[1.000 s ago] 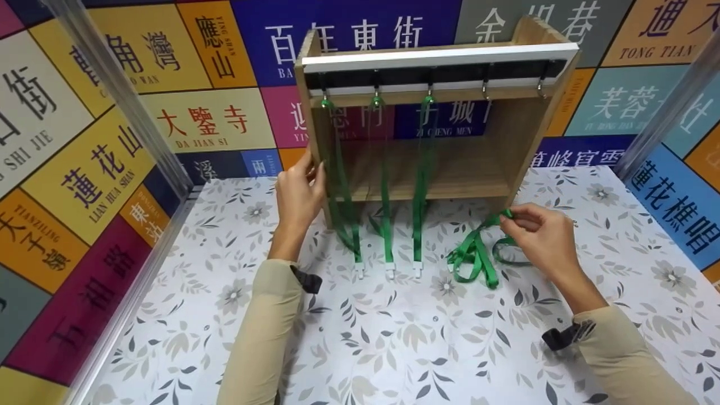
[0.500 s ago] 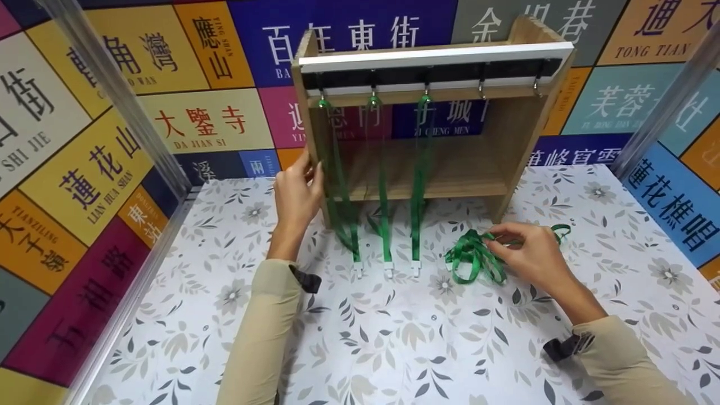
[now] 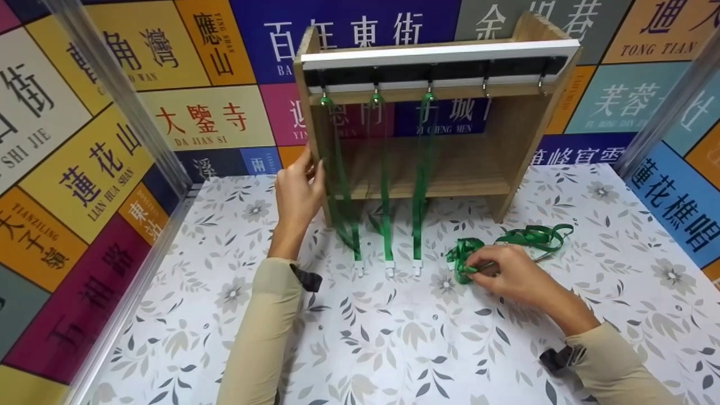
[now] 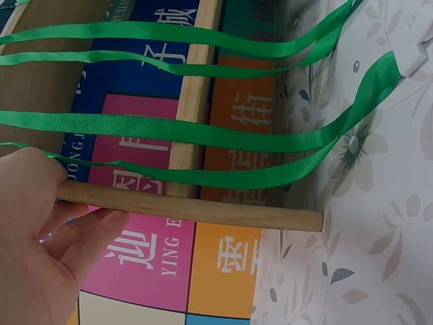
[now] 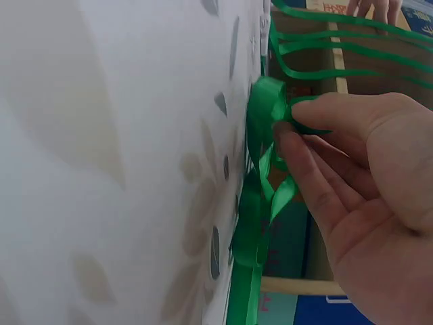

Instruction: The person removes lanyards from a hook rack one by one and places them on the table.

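Observation:
My left hand grips the left side panel of a wooden rack, thumb on one face and fingers on the other. Thumb and fingertips of my right hand pinch a green lanyard, bunched on the cloth in front of the rack. Part of that lanyard hides behind the fingers. A second green bundle lies beyond the right hand; whether the two join I cannot tell. Three green lanyards hang from the rack's left hooks, their white clips low by the tabletop.
Two metal hooks at the right of the rack's black strip carry nothing. A white tablecloth with a leaf pattern lies under everything. Colourful sign-printed walls stand behind and at both sides.
My right hand has moved left and toward me, from the strap near the rack's right foot to the bunched lanyard. Some green strap now lies farther right. The left hand stays in place.

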Demonstrator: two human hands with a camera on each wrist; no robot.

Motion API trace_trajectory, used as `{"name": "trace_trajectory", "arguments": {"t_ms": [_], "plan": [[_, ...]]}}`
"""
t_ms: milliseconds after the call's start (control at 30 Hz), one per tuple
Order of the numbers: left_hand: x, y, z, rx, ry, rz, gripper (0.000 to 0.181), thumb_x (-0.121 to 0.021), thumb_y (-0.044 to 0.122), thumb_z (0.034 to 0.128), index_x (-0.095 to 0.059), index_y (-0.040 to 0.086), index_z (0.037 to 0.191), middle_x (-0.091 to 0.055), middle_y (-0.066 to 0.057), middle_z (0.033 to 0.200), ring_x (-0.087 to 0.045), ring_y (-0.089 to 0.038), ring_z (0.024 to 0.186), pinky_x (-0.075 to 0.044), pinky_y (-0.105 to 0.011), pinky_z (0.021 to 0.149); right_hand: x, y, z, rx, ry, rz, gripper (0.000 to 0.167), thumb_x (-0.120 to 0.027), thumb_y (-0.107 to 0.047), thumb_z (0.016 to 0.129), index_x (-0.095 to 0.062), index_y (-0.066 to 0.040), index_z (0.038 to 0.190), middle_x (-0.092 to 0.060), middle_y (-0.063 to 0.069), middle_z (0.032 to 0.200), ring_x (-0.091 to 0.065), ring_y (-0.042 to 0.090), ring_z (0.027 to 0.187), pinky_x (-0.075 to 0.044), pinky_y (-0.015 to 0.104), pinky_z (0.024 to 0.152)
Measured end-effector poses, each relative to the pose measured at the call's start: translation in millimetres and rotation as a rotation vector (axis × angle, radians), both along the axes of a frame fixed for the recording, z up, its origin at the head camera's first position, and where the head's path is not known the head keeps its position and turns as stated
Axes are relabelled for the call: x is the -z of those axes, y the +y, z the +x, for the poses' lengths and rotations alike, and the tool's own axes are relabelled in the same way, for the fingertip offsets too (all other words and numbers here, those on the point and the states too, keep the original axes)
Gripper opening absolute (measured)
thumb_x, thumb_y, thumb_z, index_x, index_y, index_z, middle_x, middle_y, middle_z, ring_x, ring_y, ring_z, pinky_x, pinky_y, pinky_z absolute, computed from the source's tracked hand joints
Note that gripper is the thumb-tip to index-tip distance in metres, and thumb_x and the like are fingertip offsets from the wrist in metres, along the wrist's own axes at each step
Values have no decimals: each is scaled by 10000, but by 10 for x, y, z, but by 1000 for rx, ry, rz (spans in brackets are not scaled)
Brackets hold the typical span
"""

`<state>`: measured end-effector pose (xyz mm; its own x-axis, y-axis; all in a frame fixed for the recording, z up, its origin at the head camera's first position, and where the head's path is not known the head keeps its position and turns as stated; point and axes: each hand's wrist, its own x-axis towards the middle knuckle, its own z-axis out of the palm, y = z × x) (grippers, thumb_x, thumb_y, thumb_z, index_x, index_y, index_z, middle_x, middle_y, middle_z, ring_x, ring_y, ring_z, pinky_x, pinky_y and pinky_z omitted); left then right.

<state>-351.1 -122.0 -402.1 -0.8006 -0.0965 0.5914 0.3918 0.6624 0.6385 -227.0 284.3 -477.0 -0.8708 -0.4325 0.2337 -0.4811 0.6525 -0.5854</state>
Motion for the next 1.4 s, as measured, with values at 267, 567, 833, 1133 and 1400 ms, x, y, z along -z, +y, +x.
{"name": "trace_trajectory", "arguments": {"t_ms": [267, 567, 833, 1133, 1400], "plan": [[3, 1, -7, 3, 6, 7, 348, -683, 199, 1072, -716, 136, 1413, -796, -132, 1287, -791, -281, 1170, -666, -390, 947, 30, -61, 89, -71, 24, 42, 188, -815, 24, 881, -822, -122, 999, -816, 5, 1020, -783, 147, 909, -679, 315, 778], [-6, 3, -13, 4, 18, 9, 338, -684, 193, 1070, -726, 145, 1402, -800, -129, 1277, -793, -273, 1163, -667, -394, 946, -70, 44, 75, 11, 67, 59, 238, -890, -47, 860, -827, -188, 1042, -797, -58, 1007, -703, 120, 852, -583, 211, 694], [0, 3, -14, 0, 33, -7, 339, -686, 204, 1069, -727, 143, 1400, -806, -125, 1262, -801, -270, 1137, -671, -391, 935, -164, 180, 60, -28, -11, 46, 327, -939, -276, 863, -822, -182, 1153, -794, 4, 996, -698, 205, 789, -570, 246, 644], [2, 0, -5, 11, 44, 5, 366, -690, 198, 1067, -715, 147, 1428, -802, -129, 1269, -800, -266, 1138, -672, -394, 929, -207, 397, 31, 102, 78, 45, 197, -826, -42, 932, -832, -124, 1111, -826, 55, 1045, -710, 101, 767, -600, 225, 648], [12, -3, -18, 4, 39, 6, 360, -687, 193, 1067, -718, 153, 1423, -806, -127, 1260, -800, -263, 1137, -672, -392, 932, -256, 526, -3, 270, 117, 45, 123, -733, -106, 1026, -834, -92, 1094, -842, 85, 1049, -703, 45, 774, -557, 154, 674]]}}
